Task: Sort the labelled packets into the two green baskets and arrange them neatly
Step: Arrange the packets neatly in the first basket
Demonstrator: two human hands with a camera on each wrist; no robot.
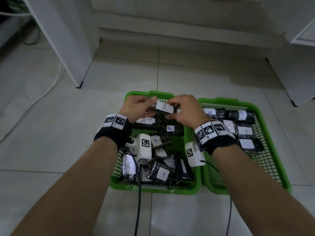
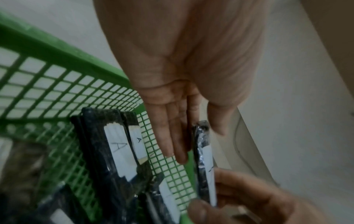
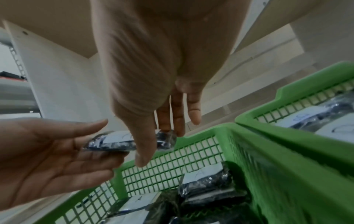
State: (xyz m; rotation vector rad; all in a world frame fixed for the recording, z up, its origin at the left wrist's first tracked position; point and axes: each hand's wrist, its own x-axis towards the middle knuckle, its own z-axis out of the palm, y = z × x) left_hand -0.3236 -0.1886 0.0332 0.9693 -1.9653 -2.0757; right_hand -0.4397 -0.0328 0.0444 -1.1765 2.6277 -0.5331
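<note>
Holding one A packet (image 1: 164, 107) flat between both hands over the far end of the left basket (image 1: 154, 187), label up so I can line it up with the other A's. Left hand (image 1: 139, 108) and right hand (image 1: 186, 110) pinch its ends, fingers barely curled. B's sit in the right basket (image 1: 265, 116).

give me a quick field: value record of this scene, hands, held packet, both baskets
left hand: pinches one end of the held packet
right hand: holds the other end
held packet: black, white label A, above the far end of the left basket
left basket: green, A packets, jumbled at the near end
right basket: green, B packets at the far end
surface: tiled floor
</note>
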